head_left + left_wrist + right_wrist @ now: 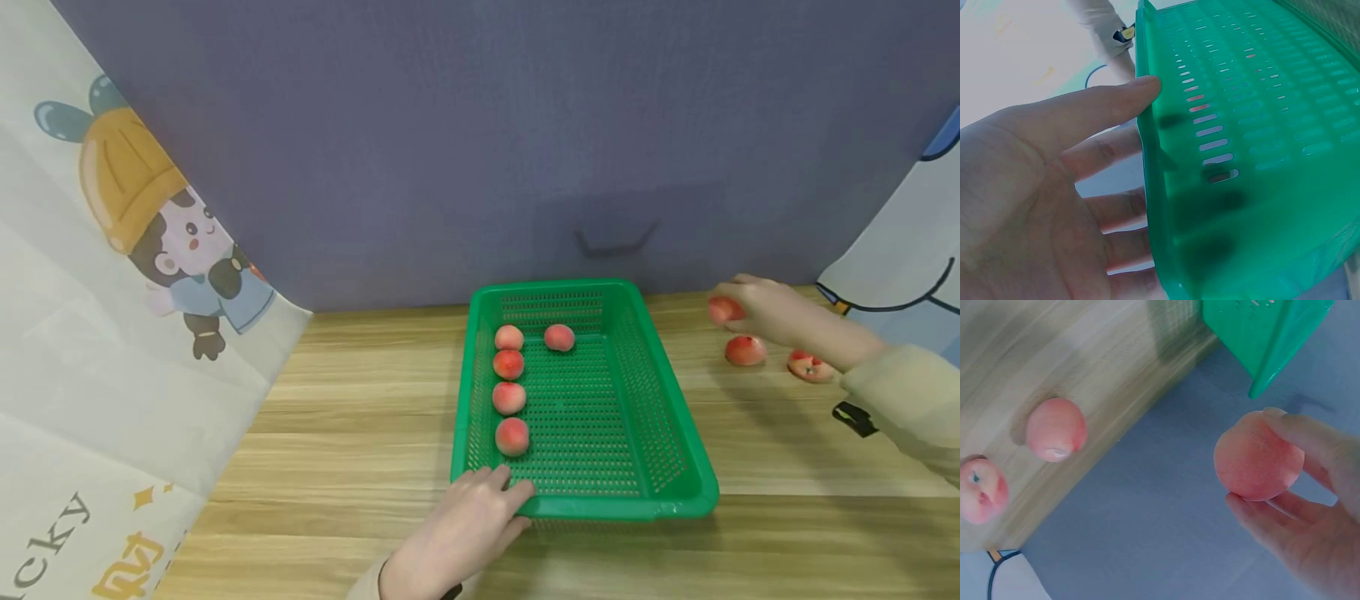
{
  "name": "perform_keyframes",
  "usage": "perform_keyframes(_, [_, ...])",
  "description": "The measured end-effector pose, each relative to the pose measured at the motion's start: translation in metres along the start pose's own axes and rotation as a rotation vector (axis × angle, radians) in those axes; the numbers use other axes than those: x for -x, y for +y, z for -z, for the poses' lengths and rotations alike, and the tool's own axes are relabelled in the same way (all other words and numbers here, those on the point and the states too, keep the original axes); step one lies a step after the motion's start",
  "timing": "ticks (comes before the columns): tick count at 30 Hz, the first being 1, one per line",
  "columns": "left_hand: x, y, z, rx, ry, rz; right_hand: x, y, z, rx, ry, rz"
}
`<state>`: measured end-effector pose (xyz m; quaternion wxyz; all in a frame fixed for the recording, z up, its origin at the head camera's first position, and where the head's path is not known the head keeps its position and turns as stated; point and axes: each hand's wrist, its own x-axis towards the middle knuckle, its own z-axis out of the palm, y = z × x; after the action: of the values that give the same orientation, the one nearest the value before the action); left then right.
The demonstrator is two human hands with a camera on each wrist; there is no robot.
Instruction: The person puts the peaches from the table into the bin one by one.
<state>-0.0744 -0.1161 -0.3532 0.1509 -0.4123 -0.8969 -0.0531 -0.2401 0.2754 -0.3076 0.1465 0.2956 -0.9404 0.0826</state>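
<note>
A green perforated plastic basket (678,400) stands on the wooden table. Inside it, several peaches run in a column along the left wall, the nearest peach (512,437) close to the front; another peach (559,337) sits beside the far end of that column. At the front left corner, my left hand (474,521) grips the basket rim, thumb inside and fingers outside in the left wrist view. Right of the basket, my right hand (765,308) holds a peach (1259,456) above the table between thumb and fingers. Below it lie two more peaches, one whole-looking peach (746,351) and one showing its stem end (809,366).
A grey-blue panel (420,167) rises behind the table (360,400). On the left hangs a white sheet (67,292) printed with a cartoon figure; another printed sheet (900,258) stands at the right. A small black object (854,419) is by the right sleeve.
</note>
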Motion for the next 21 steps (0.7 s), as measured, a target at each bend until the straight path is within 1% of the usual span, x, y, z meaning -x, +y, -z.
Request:
perform_keyframes(2, [0.0, 0.0, 0.001, 0.001, -0.013, 0.005, -0.004, -0.002, 0.002, 0.0, -0.006, 0.0])
perform_keyframes(7, [0.0, 0.001, 0.001, 0.007, -0.017, 0.008, -0.015, -0.01, 0.007, 0.004, -0.015, 0.018])
perform_keyframes(14, [0.001, 0.001, 0.001, 0.003, 0.009, -0.001, -0.029, -0.025, 0.015, -0.003, -0.042, 0.047])
perform_keyframes(17, [0.001, 0.002, 0.001, 0.004, 0.007, -0.001, -0.035, -0.032, 0.017, -0.01, -0.066, 0.03])
perform_keyframes(21, [0.001, 0.002, 0.003, 0.012, -0.014, 0.012, -0.043, -0.039, 0.019, -0.009, -0.087, 0.019])
